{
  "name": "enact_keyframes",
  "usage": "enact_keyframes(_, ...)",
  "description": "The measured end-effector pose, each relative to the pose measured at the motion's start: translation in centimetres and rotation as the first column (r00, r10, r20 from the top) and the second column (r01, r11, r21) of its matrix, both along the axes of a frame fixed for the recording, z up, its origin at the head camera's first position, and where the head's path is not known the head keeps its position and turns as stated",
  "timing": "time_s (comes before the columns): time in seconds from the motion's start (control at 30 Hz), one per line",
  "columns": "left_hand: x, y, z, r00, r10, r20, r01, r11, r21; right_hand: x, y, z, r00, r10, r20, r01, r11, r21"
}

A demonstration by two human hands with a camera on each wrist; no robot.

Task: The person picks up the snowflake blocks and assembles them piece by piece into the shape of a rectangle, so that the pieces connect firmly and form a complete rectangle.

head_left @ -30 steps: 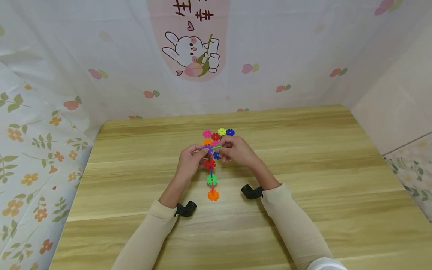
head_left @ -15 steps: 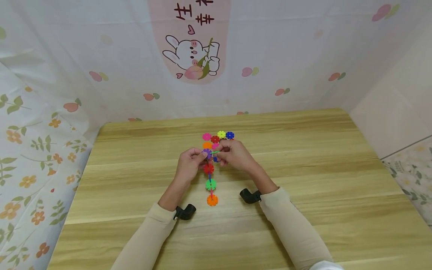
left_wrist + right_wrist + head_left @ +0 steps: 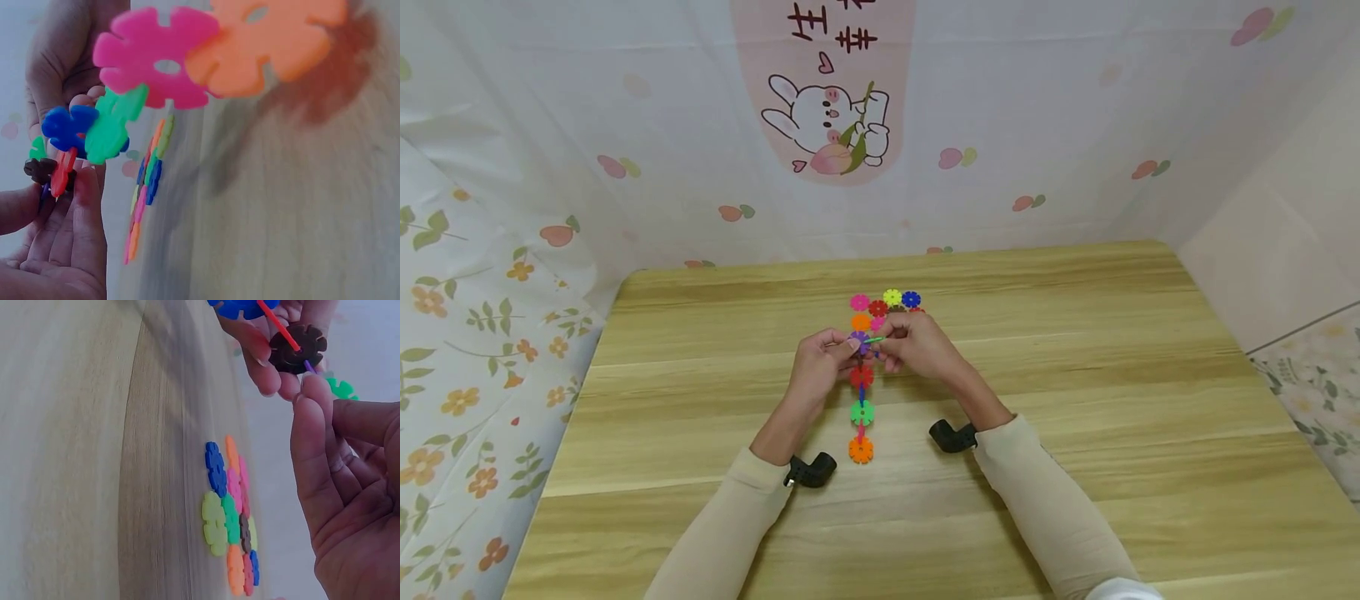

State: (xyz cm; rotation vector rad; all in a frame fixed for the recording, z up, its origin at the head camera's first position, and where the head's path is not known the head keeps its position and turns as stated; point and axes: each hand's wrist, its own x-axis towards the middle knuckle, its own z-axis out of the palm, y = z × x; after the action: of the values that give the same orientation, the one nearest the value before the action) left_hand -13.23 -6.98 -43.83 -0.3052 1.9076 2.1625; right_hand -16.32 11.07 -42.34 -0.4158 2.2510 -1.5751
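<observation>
A chain of plastic snowflake discs (image 3: 861, 412) runs from my hands towards me: red, green, then orange at the near end. My left hand (image 3: 848, 343) pinches its top, at a dark disc (image 3: 297, 347) and a purple one (image 3: 859, 340). My right hand (image 3: 883, 342) pinches a green disc (image 3: 872, 340) edge-on against that top end. The left wrist view shows the chain close up: orange disc (image 3: 269, 31), pink (image 3: 156, 56), green (image 3: 112, 128), blue (image 3: 69, 128). In the right wrist view the green disc (image 3: 340, 387) peeks out behind my right hand's fingertips (image 3: 309, 419).
A small pile of loose coloured discs (image 3: 883, 304) lies flat on the wooden table (image 3: 1075, 333) just beyond my hands; it also shows in the wrist views as a pile (image 3: 231, 519). Patterned fabric walls (image 3: 512, 250) close in the table on the left and back.
The chain's near end has shifted slightly left and towards me. Both hands stay together at its top with the same hold.
</observation>
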Motion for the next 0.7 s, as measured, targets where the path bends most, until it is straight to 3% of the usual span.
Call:
enact_keyframes(0.27,-0.1,0.0,-0.2,1.0,0.0,-0.002,0.0,0.999,-0.042,-0.5,0.5,-0.1,1.0,0.004,0.021,-0.004,1.0,0.003)
enact_keyframes(0.4,-0.2,-0.1,-0.2,1.0,0.003,0.008,-0.003,1.0,-0.025,-0.9,1.0,-0.1,0.999,0.0,0.05,-0.001,1.0,0.023)
enact_keyframes(0.7,0.1,-0.9,-0.5,0.999,0.006,0.043,-0.005,1.0,-0.017,-1.4,2.8,-0.5,0.994,-0.069,0.086,0.062,0.995,0.081)
